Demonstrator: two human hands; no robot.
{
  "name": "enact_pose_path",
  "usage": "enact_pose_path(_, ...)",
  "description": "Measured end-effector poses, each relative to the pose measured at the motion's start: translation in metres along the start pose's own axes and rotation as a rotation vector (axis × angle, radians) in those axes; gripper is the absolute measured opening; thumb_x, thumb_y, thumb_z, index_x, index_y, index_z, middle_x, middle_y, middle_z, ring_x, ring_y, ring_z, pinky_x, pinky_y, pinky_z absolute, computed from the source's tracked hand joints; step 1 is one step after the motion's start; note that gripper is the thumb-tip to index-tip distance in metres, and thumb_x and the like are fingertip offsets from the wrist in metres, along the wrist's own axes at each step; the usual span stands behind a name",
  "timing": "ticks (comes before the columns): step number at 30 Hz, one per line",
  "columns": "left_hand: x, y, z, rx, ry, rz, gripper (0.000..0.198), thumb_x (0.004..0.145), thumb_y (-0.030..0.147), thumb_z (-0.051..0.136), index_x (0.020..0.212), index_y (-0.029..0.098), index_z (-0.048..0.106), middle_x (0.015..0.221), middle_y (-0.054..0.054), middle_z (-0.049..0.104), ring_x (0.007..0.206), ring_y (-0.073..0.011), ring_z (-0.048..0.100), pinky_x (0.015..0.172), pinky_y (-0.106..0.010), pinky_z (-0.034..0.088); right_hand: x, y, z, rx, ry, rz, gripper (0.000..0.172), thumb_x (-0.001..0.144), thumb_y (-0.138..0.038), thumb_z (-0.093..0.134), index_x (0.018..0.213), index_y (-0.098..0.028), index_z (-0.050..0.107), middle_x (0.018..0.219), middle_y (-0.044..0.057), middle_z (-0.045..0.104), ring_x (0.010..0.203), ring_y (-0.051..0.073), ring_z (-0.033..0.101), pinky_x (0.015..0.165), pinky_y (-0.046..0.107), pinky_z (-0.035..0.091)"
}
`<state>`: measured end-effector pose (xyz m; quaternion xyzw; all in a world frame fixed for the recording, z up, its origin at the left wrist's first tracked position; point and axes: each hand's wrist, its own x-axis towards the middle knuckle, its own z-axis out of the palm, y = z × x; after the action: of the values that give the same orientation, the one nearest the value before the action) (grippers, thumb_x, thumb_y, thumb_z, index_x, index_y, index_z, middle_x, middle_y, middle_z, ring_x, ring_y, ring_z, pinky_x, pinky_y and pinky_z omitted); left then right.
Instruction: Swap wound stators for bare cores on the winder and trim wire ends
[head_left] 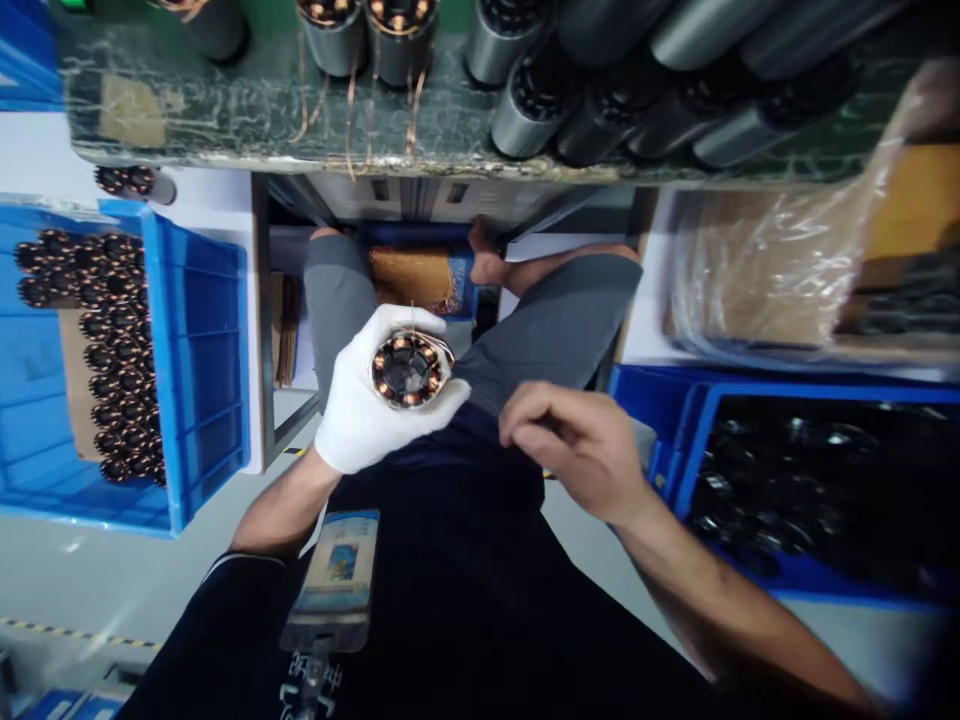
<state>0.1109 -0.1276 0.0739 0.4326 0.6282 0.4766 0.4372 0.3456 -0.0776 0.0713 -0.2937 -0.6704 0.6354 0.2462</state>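
Observation:
My left hand [361,398], in a white glove, is wrapped round a motor stator [409,399] above my lap. The stator's open end faces up, with a ring of copper windings round a dark bore. Thin copper wires stick out at its top and upper right rim. To the right, apart from the stator, is my bare right hand [581,445]. Its fingers are curled and pressed against the thumb; whatever may be between them is hidden.
The green workbench [247,125] ahead bears wire-trailing stators [330,45] and dark metal cylinders [529,110]. At left, a blue crate [199,300] contains several stators [120,360]. At right are clear plastic wrapping [750,260] and a blue bin [686,440] of dark parts.

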Motion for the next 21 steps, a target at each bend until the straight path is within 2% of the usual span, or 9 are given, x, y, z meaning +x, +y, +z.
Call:
enact_pose_path(1, -0.002, 0.004, 0.000, 0.036, -0.030, 0.044, 0.060, 0.078, 0.032, 0.101, 0.130, 0.023, 0.071, 0.111, -0.005, 0.077, 0.097, -0.0233, 0.077, 0.097, -0.039, 0.065, 0.007, -0.005, -0.004, 0.034, 0.058, 0.041, 0.009, 0.105, -0.029, 0.076, 0.099, -0.022, 0.077, 0.082, 0.000, 0.073, 0.066, 0.012, 0.062, 0.059, 0.026, 0.046)
enact_pose_path(2, -0.003, 0.008, 0.001, 0.050, -0.079, 0.073, 0.070, 0.077, 0.031, 0.101, 0.139, 0.024, 0.069, 0.118, -0.005, 0.077, 0.102, -0.0245, 0.079, 0.099, -0.039, 0.065, 0.015, -0.011, -0.006, 0.070, 0.094, 0.080, 0.012, 0.103, -0.033, 0.081, 0.108, -0.023, 0.081, 0.085, 0.000, 0.075, 0.066, 0.012, 0.062, 0.058, 0.025, 0.046)
enact_pose_path(4, -0.006, 0.011, 0.004, 0.034, -0.159, 0.117, 0.084, 0.078, 0.030, 0.101, 0.153, 0.027, 0.062, 0.132, -0.006, 0.076, 0.110, -0.0268, 0.080, 0.099, -0.039, 0.066, 0.033, -0.018, -0.004, 0.143, 0.103, 0.128, 0.027, 0.096, -0.039, 0.090, 0.116, -0.023, 0.084, 0.092, 0.001, 0.078, 0.068, 0.012, 0.063, 0.058, 0.024, 0.047)
enact_pose_path(7, -0.014, 0.008, 0.011, 0.038, -0.195, 0.098, 0.097, 0.080, 0.030, 0.101, 0.164, 0.031, 0.052, 0.133, -0.004, 0.077, 0.114, -0.0291, 0.080, 0.096, -0.038, 0.067, 0.051, -0.018, 0.004, 0.226, 0.101, 0.101, 0.024, 0.094, -0.040, 0.092, 0.105, -0.020, 0.084, 0.094, 0.002, 0.079, 0.073, 0.011, 0.066, 0.061, 0.023, 0.051)
enact_pose_path(10, -0.025, 0.001, 0.017, 0.113, -0.147, 0.041, 0.104, 0.077, 0.030, 0.101, 0.166, 0.034, 0.047, 0.122, -0.002, 0.079, 0.103, -0.0272, 0.082, 0.090, -0.039, 0.066, 0.049, -0.014, 0.008, 0.200, 0.123, 0.105, 0.021, 0.099, -0.039, 0.086, 0.098, -0.019, 0.081, 0.089, 0.001, 0.077, 0.073, 0.011, 0.068, 0.061, 0.022, 0.052)
enact_pose_path(13, -0.030, -0.002, 0.021, 0.148, -0.114, 0.086, 0.100, 0.072, 0.031, 0.101, 0.157, 0.036, 0.050, 0.111, 0.000, 0.080, 0.092, -0.0259, 0.081, 0.087, -0.042, 0.064, 0.040, -0.015, 0.005, 0.064, 0.142, 0.089, 0.016, 0.103, -0.034, 0.080, 0.098, -0.019, 0.078, 0.085, 0.000, 0.075, 0.068, 0.011, 0.066, 0.059, 0.023, 0.051)
enact_pose_path(18, -0.023, 0.008, 0.024, 0.190, -0.163, 0.106, 0.069, 0.075, 0.028, 0.096, 0.131, 0.033, 0.055, 0.095, 0.004, 0.075, 0.077, -0.0200, 0.075, 0.077, -0.037, 0.060, 0.030, -0.024, -0.001, -0.274, 0.227, -0.151, 0.012, 0.102, -0.022, 0.078, 0.091, -0.023, 0.078, 0.087, 0.003, 0.079, 0.079, 0.017, 0.072, 0.072, 0.031, 0.059)
enact_pose_path(21, -0.022, 0.006, 0.027, 0.229, -0.046, 0.295, 0.063, 0.071, 0.031, 0.096, 0.123, 0.031, 0.061, 0.100, 0.001, 0.075, 0.085, -0.0228, 0.077, 0.085, -0.041, 0.063, 0.028, -0.023, 0.001, -0.229, 0.283, -0.140, 0.010, 0.103, -0.023, 0.078, 0.093, -0.025, 0.079, 0.086, 0.003, 0.079, 0.074, 0.017, 0.070, 0.069, 0.033, 0.060)
